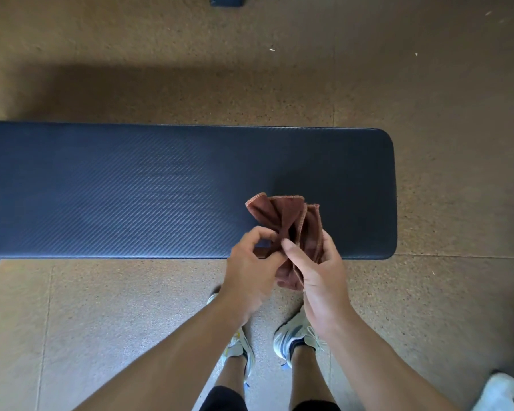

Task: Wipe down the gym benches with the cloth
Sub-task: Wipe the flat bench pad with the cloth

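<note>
A long dark blue padded gym bench (131, 188) with a ribbed texture runs left to right across the view; its rounded right end is in sight. A brown cloth (288, 218) with orange stitched edges is bunched up above the bench's near right edge. My left hand (251, 272) pinches the cloth's lower left part with curled fingers. My right hand (318, 271) grips the bunch from the right, thumb across its front. The cloth fans upward over the pad; I cannot tell whether it touches the pad.
The floor (442, 99) is speckled tan rubber tile. My own feet in white sneakers (294, 336) stand close to the bench's near side. Another white shoe (500, 393) shows at the bottom right corner. A dark object (227, 0) lies at the top edge.
</note>
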A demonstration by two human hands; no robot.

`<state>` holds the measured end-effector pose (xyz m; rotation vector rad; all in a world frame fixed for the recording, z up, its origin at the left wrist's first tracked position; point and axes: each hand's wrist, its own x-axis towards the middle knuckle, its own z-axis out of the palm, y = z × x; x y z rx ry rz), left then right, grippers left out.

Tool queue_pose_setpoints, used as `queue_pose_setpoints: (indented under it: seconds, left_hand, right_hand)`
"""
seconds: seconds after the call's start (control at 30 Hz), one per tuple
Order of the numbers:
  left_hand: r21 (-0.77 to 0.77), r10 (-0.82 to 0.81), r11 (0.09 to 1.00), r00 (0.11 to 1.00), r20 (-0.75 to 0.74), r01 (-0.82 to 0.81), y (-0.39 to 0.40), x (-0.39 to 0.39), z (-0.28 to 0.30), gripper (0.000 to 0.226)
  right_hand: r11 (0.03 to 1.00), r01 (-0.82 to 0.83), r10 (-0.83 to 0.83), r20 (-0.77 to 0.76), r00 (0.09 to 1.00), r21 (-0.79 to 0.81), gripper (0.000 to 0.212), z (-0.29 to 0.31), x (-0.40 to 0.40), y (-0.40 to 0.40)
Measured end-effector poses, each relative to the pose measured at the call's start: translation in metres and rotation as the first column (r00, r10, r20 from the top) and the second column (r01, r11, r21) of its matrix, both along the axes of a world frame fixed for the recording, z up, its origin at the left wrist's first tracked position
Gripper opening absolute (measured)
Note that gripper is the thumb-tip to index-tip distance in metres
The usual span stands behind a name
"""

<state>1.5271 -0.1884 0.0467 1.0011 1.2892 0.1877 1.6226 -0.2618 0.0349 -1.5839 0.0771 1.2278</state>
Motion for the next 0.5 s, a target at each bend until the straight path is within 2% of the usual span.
queue_pose_setpoints:
  seconds: [0.07, 0.13, 0.2, 0.3, 0.4, 0.5]
  left_hand:
    - [-0.004, 0.005, 1.000, 1.000, -0.001, -0.005, 0.004, 0.002, -0.002, 0.011]
    - [-0.010, 0.050, 0.999, 0.998, -0.027, -0.050, 0.006, 0.003, -0.006, 0.014]
    - [-0.028, 0.148, 0.988, 0.987, -0.065, -0.150, 0.007, 0.004, -0.007, 0.014]
    - [-0.006, 0.291, 0.955, 0.941, -0.173, -0.297, 0.006, 0.004, -0.009, 0.016]
    - [0.083, 0.279, 0.960, 0.913, -0.297, -0.266, -0.004, 0.002, -0.015, 0.022]
    - [0.015, 0.224, 0.973, 0.934, -0.278, -0.229, -0.023, 0.008, -0.015, 0.024]
  right_hand:
    - [1.000, -0.022, 0.021, -0.043, 0.999, -0.008, 0.032, 0.000, 0.006, -0.001]
    - [0.999, 0.035, -0.036, -0.051, 0.998, -0.026, 0.025, -0.004, 0.014, -0.001]
    - [0.985, 0.140, -0.141, 0.001, 0.990, -0.097, 0.024, -0.006, 0.025, 0.000]
    - [0.929, 0.326, -0.319, 0.070, 0.945, -0.177, 0.032, 0.002, 0.051, -0.002]
    - [0.890, 0.416, -0.394, 0.145, 0.908, -0.188, 0.036, 0.019, 0.083, -0.007]
    - [0.903, 0.400, -0.356, 0.248, 0.901, -0.155, 0.039, 0.034, 0.107, -0.012]
